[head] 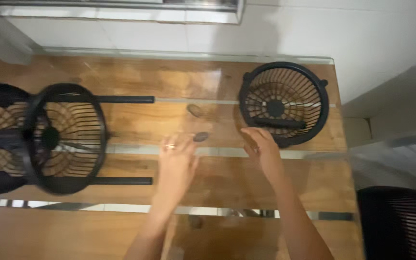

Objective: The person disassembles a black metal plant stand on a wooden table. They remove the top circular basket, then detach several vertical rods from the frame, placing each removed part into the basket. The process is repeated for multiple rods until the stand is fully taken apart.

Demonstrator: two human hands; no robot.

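My left hand (178,156) reaches over the middle of a wooden table (169,82), fingers apart, with a ring on one finger. Its fingertips are next to a small dark oval piece (201,136); whether they touch it is unclear from the blur. My right hand (262,147) lies at the near rim of a black round fan grille (285,102) that rests face-up like a bowl on the right. A black fan body with a wire cage (66,137) lies on its side at the left.
Two black bars (121,99) stick out from the fan body toward the table's middle. A second small dark spot (194,110) lies farther back. A white tiled wall (290,29) runs behind the table. A black mesh chair (400,224) stands at the lower right.
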